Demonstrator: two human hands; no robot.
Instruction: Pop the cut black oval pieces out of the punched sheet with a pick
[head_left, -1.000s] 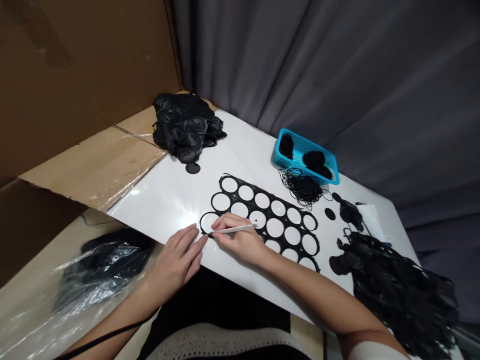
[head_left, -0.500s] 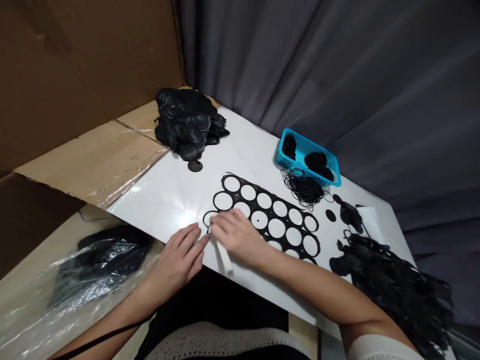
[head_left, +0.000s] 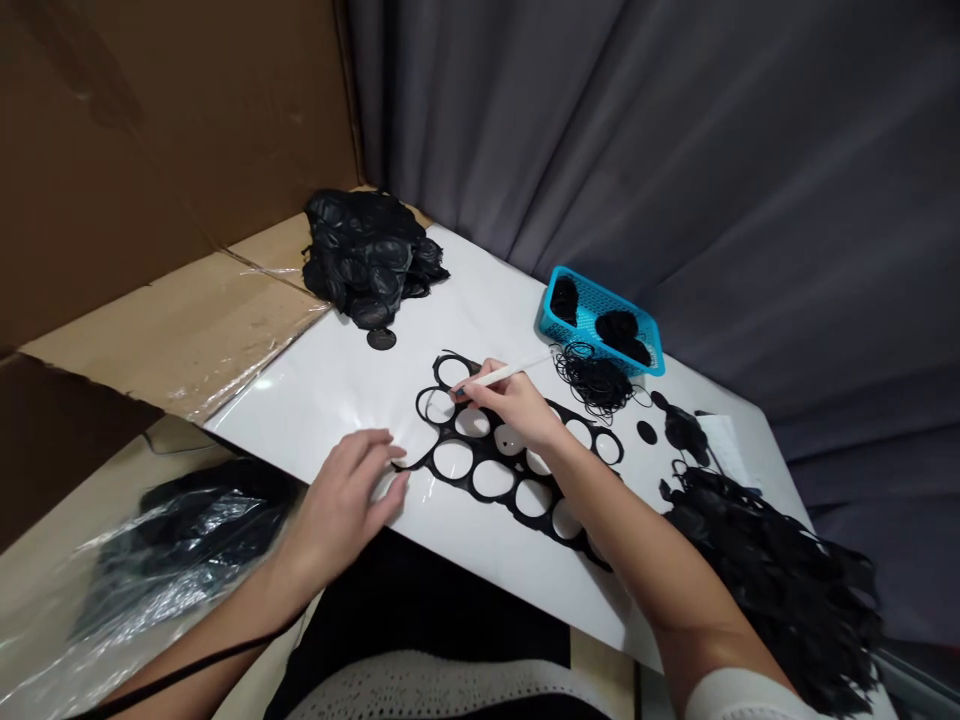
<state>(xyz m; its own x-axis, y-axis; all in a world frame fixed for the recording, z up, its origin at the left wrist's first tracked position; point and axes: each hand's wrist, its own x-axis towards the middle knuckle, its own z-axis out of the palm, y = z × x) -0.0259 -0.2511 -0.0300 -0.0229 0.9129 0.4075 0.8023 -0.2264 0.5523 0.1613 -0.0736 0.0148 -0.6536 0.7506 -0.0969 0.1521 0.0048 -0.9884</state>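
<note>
A black sheet (head_left: 484,452) with rows of round holes lies flat on the white table (head_left: 300,400). My right hand (head_left: 517,400) is closed around a white pen-like tool (head_left: 517,368), its tip at a hole rim near the sheet's upper left. Beside the sheet's left end, my left hand (head_left: 360,485) rests at the table's front edge with its fingers apart. A thin black strip (head_left: 420,462) runs from the sheet to its fingertips; whether the fingers pinch it does not show. My right hand and forearm cover part of the sheet.
A pile of black discs (head_left: 371,255) stands at the back left, with one loose disc (head_left: 382,340). A blue basket (head_left: 600,285) holds black pieces, beside tangled black cord (head_left: 592,382). Black scraps (head_left: 772,570) lie at the right, plastic-wrapped material (head_left: 202,520) below left.
My right hand has moved up and right to the upper rows, and the tool now points up to the right. The leftmost ring near my left hand is now an open strip.
</note>
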